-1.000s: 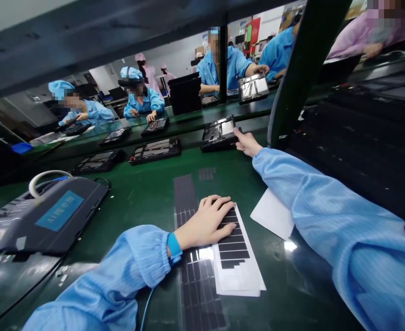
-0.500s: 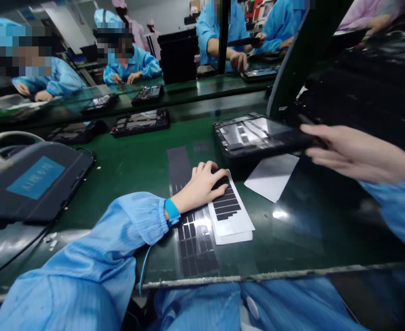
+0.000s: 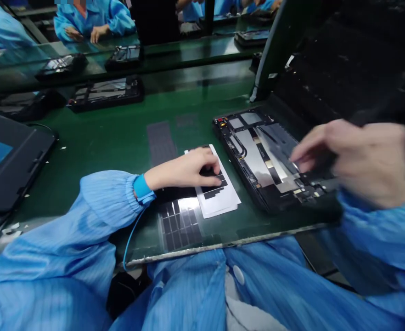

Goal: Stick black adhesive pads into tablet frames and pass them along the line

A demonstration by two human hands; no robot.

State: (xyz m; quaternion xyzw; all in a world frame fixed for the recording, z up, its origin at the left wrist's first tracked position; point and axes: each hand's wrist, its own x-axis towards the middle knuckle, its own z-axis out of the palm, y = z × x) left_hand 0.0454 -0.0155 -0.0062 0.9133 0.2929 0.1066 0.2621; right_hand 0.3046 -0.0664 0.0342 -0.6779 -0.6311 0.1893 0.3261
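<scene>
My left hand rests on a white backing sheet that carries rows of black adhesive strips, its fingers curled down onto the strips. An opened black tablet chassis lies on the green bench in front of me, its inner boards and foils facing up. My right hand hovers over the near right end of the chassis. It is smeared by motion and its fingers curl in; what they hold, if anything, I cannot make out.
Further strip sheets lie under my left wrist. A dark grey fixture stands at the left. More open chassis sit on the green conveyor behind. Co-workers in blue coats work across it. A dark slanted stand rises at the right.
My right hand brought the chassis from the conveyor down onto the bench before me, over the loose white sheet. My left hand stayed on the strips. The view tilted downward.
</scene>
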